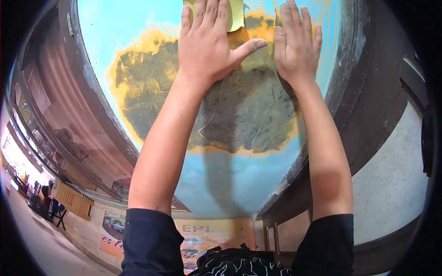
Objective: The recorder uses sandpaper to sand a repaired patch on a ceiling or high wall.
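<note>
Both my hands are raised against a light blue painted wall panel (193, 172) with a large rough grey patch (148, 93) edged in orange. My left hand (207, 45) lies flat on a yellow-green sheet, apparently sandpaper (236, 15), with its thumb spread to the right; the sheet shows beside the fingers and its upper part runs out of view. To the right, my right hand (298, 45) rests flat with its fingers slightly apart, beside a strip of the grey and orange surface. Cracks and curled edges cross the patch below the hands.
Dark frame boards (345, 76) border the panel. At left are a window with a pink curtain (69, 79), a stack of tan plastic chairs (72, 200) and a fan (36, 205). Food banners (221, 231) hang low behind; a whitish panel (390, 172) stands at right.
</note>
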Available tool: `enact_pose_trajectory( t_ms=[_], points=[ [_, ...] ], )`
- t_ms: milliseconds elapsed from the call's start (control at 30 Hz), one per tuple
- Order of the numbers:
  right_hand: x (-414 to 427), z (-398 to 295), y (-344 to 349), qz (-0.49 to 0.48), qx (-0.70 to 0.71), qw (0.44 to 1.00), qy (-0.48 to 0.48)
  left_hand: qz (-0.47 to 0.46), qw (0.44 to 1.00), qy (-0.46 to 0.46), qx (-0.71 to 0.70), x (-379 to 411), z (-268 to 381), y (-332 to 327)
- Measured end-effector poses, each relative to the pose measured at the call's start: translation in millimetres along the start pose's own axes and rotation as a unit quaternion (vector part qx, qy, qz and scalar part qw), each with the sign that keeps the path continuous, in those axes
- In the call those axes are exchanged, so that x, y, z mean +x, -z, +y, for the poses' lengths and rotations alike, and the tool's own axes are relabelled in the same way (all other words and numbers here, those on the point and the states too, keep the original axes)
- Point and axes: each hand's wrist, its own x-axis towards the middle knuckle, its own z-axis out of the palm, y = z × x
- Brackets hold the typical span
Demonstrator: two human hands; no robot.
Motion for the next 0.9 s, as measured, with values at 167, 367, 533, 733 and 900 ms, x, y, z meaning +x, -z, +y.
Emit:
enact_pose_trajectory(
  t_ms=[167,367,533,733,900],
  points=[
    [-2.5,-0.7,-4.6,0.010,-0.008,1.000,0.004,-0.024,0.999,0.002,0.031,-27.0,0.0,2.5],
    [-3.1,-4.2,-10.2,0.017,-0.017,1.000,0.002,-0.046,0.998,-0.006,-0.039,-20.4,-22.5,6.2],
    [-3.0,-8.0,-17.5,0.010,-0.042,0.999,0.003,0.000,0.999,0.007,-0.044,-22.8,-25.1,1.3],
    [-4.8,-7.9,-18.8,0.010,-0.031,0.999,-0.003,-0.029,0.999,0.004,-0.012,-34.7,-27.8,6.6],
    [-4.7,12.0,-33.6,0.091,-0.044,0.991,0.086,-0.003,0.999,0.019,-0.029,-11.1,-40.6,10.7]
  ],
)
